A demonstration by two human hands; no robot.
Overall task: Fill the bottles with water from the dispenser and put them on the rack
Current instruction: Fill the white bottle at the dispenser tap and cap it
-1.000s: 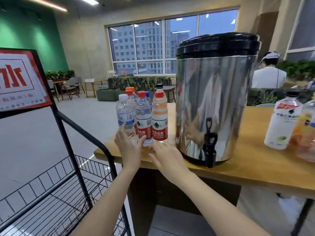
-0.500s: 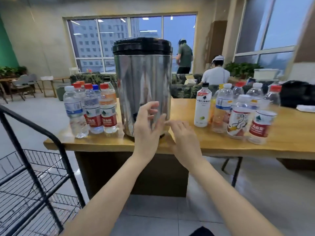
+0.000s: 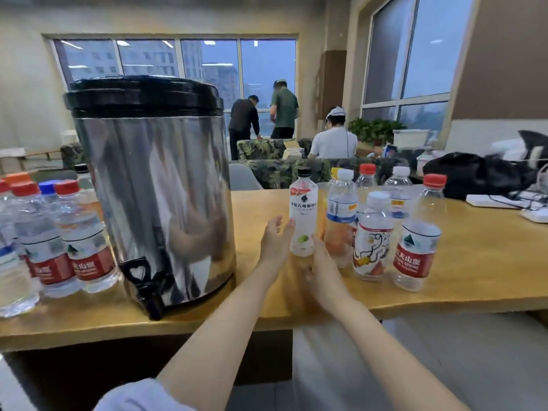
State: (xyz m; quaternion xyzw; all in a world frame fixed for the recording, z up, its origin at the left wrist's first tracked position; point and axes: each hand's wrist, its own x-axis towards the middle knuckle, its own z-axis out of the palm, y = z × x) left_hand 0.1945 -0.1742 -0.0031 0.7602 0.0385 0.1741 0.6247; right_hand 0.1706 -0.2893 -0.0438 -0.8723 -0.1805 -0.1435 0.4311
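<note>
A white-labelled bottle with a black cap (image 3: 303, 221) stands on the wooden table (image 3: 474, 262), right of the steel water dispenser (image 3: 154, 185). My left hand (image 3: 275, 241) reaches beside the bottle's left side, fingers straight and close to touching it. At the bottle's lower right is my right hand (image 3: 321, 262), its fingers by the base. Neither hand plainly grips the bottle. Several capped bottles that look empty (image 3: 373, 235) stand to its right. Red-capped bottles holding water (image 3: 59, 247) cluster left of the dispenser, whose black tap (image 3: 145, 280) faces the table's front edge. The rack is out of view.
A black bag (image 3: 474, 173) and white papers (image 3: 498, 200) lie at the table's far right. Three people (image 3: 333, 140) are by the windows behind green sofas. Grey floor lies below the table's front edge.
The view has swung right, from the filled bottles and rack past the dispenser. Both hands moved right from the dispenser's front to either side of the white black-capped bottle.
</note>
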